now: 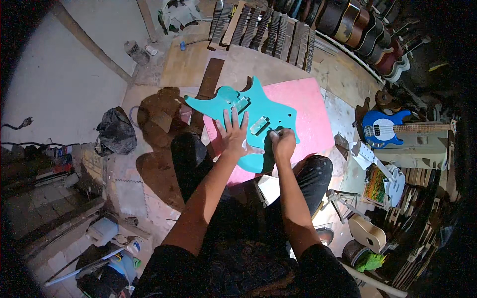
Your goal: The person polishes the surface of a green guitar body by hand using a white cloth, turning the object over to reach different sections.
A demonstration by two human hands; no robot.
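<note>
Nearest my camera is the black shirt (248, 270), across the bottom of my view. Out at the fingertips, my left hand (233, 135) lies flat, fingers spread apart, bracing a turquoise guitar body (271, 107). My right hand (283, 145) has its fingers drawn together low over the body; I can't tell whether something small is pinched there. To do this well, I'd press evenly through the left palm, well out of the right hand's path, and make small, light, controlled moves, going gently beside the cavity (259, 125) so its rim doesn't chip.

The body lies over the left part of a pink sheet (313, 116), horns jutting past the sheet's far edge, well apart from its far right corner. Its long axis slants: the horned neck end points far left, away from me; the rounded end comes back toward the right knee (316, 174).
</note>
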